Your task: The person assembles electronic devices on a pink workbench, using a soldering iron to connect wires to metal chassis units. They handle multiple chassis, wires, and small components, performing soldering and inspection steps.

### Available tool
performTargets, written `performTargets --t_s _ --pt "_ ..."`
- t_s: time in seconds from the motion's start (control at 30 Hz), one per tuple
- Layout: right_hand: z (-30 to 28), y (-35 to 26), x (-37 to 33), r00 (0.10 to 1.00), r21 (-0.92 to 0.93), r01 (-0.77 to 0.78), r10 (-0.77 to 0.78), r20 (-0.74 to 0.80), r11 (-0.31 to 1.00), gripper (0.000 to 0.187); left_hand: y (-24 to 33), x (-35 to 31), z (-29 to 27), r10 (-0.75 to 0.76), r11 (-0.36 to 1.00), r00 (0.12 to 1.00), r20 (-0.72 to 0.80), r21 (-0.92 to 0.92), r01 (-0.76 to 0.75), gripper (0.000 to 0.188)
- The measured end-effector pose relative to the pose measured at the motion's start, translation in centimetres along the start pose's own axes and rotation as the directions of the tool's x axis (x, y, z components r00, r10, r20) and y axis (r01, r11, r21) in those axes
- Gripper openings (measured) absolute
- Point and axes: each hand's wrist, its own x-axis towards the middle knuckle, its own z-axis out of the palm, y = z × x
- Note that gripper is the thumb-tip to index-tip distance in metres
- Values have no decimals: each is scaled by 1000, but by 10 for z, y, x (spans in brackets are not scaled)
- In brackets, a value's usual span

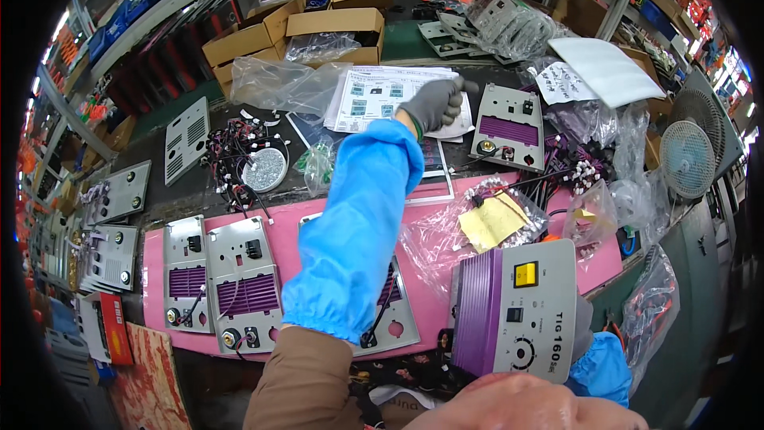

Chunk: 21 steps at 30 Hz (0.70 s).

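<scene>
Left hand (434,103), grey-gloved with a blue sleeve cover, reaches far across the bench; fingers curled over a stack of white printed paper sheets (382,94), just beside a grey metal faceplate with a purple vent grille (509,129). Cannot tell whether it grips anything. Right hand (583,326) mostly hidden behind a grey-and-purple control panel with a yellow square switch (517,310), holding it upright at the near edge of the pink mat (434,306); grip not visible
</scene>
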Motion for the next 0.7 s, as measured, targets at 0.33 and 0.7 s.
performTargets --t_s 0.33,0.7 --pt "40 9 12 866 -365 198 -337 -370 910 32 -12 -175 113 422 596 863 278 632 -495 46" --pt "23 -1 43 770 -383 213 -395 -501 899 34 -93 -246 149 810 68 403 427 613 -787 53"
